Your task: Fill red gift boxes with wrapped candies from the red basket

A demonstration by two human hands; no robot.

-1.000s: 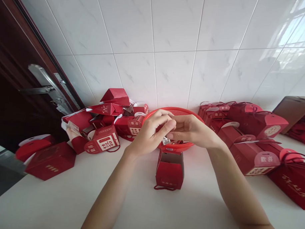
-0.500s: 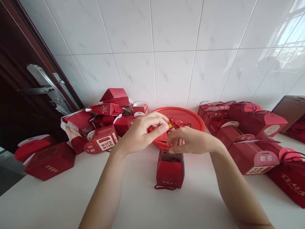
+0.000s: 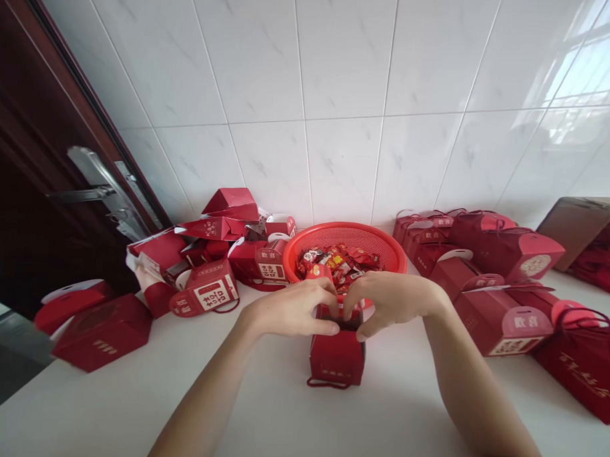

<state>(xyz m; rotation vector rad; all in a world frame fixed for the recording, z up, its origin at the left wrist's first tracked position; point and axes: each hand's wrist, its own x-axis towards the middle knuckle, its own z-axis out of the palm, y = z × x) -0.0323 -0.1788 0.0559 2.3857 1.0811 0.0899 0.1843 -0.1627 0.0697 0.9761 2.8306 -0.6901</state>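
Observation:
A small red gift box (image 3: 337, 359) stands on the white table in front of me, its top uncovered and a dark red cord loop at its near base. My left hand (image 3: 297, 308) comes in from the left, thumb by the near top edge, fingers curled over the opening. From the right, my right hand (image 3: 395, 301) takes hold in the same way, its thumb at the near right edge. Both hands' fingertips are partly hidden in the box mouth. Just behind, a red plastic basket (image 3: 397, 255) holds red-wrapped candies (image 3: 341, 260).
Red boxes (image 3: 213, 292) lie in a loose pile at the left. More red gift boxes (image 3: 502, 315) with cords stand grouped at the right. A cardboard carton (image 3: 578, 225) sits at far right. Behind are a tiled wall (image 3: 342, 150) and a dark door with a metal handle (image 3: 91, 194).
Both hands have come down from above the box to its open top, and their fingers now reach into it. More of the basket's candies shows. The view has tilted slightly.

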